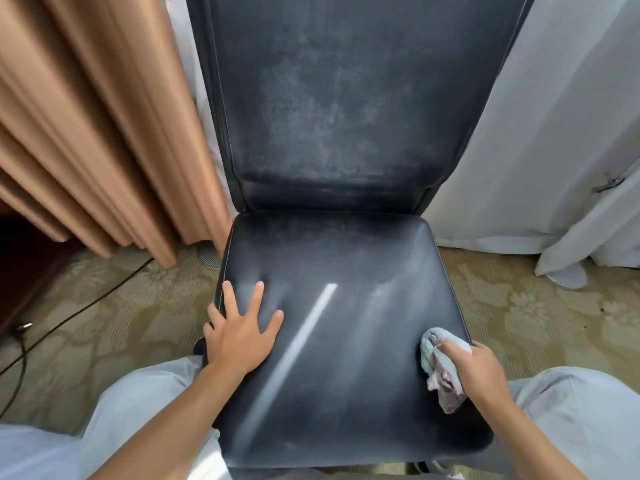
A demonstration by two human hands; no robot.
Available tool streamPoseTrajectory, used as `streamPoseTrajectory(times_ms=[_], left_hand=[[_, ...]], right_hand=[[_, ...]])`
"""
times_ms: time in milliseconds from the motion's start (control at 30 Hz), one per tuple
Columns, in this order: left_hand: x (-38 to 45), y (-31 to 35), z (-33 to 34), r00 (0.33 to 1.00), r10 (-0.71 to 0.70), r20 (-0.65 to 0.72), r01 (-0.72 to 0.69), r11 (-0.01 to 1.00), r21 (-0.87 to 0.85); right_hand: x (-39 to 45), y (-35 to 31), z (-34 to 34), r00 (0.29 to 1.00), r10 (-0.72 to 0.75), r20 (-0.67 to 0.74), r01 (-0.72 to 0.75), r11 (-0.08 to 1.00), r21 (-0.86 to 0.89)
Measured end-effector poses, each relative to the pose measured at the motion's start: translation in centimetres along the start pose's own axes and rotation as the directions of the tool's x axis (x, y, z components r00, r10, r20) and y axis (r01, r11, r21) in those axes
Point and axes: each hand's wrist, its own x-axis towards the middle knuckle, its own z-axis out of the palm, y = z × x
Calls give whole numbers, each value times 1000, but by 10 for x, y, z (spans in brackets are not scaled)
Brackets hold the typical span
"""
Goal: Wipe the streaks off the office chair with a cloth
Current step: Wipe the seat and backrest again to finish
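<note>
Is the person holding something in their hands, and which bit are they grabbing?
The right hand grips a bunched cloth around its middle, both ends sticking out. The left hand holds nothing; it rests flat on the chair seat.

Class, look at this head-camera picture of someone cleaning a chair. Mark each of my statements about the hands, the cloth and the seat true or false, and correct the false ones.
1. The right hand grips the cloth. True.
2. The left hand holds a spray bottle. False: it rests flat on the chair seat, fingers spread, holding nothing.
3. A long pale streak runs diagonally across the seat. True.
4. The cloth lies on the backrest. False: it is at the seat's right edge.
5. A tan curtain hangs left of the chair. True.
</note>
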Motion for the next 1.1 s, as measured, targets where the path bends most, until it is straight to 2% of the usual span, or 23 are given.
streamPoseTrajectory(times_ms=[67,133,267,367,467,533,600,633,700,767,800,833,867,933,967,1033,1100], left_hand=[[1,9,1,1000,16,-16,-16,1000,-3],[5,14,5,999,34,-36,-34,999,4],[7,17,15,989,70,-132,-67,997,25],[10,17,20,987,68,-146,-63,997,41],[14,19,22,971,174,-162,-158,981,110],[21,29,23,958,244,-150,-225,965,135],[30,39,23,954,263,-147,-245,961,129],[33,41,23,956,263,-132,-246,960,133],[35,41,18,954,272,-126,-252,956,152],[35,41,11,951,260,-165,-241,962,126],[37,43,7,953,232,-195,-217,972,93],[39,45,3,951,204,-232,-197,979,53],[43,47,0,948,179,-263,-183,983,9],[49,50,-4,951,143,-274,-161,986,-43],[50,51,-5,959,132,-251,-150,987,-51],[51,53,-8,977,125,-175,-138,988,-63],[52,55,-11,987,118,-108,-129,987,-100]], right_hand=[[-5,-2,-3,990,-40,-137,37,999,-25],[-2,-18,-7,953,-158,-258,160,987,-13],[50,-73,1,906,-226,-359,277,956,97],[115,-100,28,884,-311,-350,323,946,-26],[149,-157,79,890,-291,-350,287,956,-65],[136,-215,128,869,-419,-264,393,907,-148],[98,-263,190,763,-644,-56,607,743,-280],[74,-279,219,678,-731,77,721,640,-266],[35,-293,259,465,-829,311,885,425,-190],[38,-291,265,321,-863,391,947,295,-128],[56,-287,256,298,-868,396,954,267,-133],[77,-279,241,311,-878,364,949,264,-173],[102,-268,221,364,-876,317,923,295,-245],[157,-232,166,513,-846,146,810,420,-410],[183,-209,133,597,-802,28,718,519,-463],[220,-162,67,760,-608,-231,469,758,-453],[227,-135,28,835,-359,-417,240,919,-312]])
